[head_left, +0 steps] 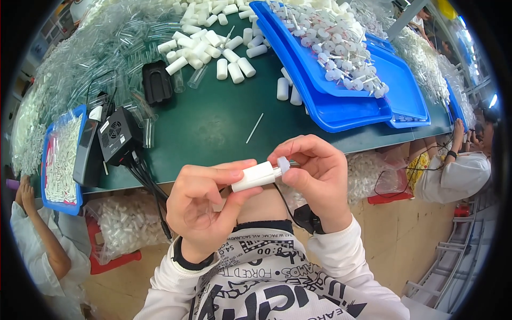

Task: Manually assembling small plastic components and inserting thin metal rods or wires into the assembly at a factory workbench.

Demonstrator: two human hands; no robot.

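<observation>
My left hand (pixel 194 194) pinches a white foam-like cylinder (pixel 252 177) between thumb and fingers, above my lap at the table's near edge. Something clear and rounded, perhaps a tube end, shows in its palm. My right hand (pixel 322 178) grips a translucent round cap (pixel 284 165) by its rim. The cap's short white stem meets the cylinder's right end; how deep it reaches inside is hidden. A thin white stick (pixel 255 128) lies alone on the green table (pixel 208 133) beyond my hands.
White cylinders (pixel 234 72) are heaped at the back, with clear tubes (pixel 101 58) to the left. Blue trays (pixel 341 114) on the right hold stemmed caps (pixel 346 53). A black cabled box (pixel 120 136) stands left, beside a blue tray (pixel 80 200) of small white pieces. Other people sit at both sides.
</observation>
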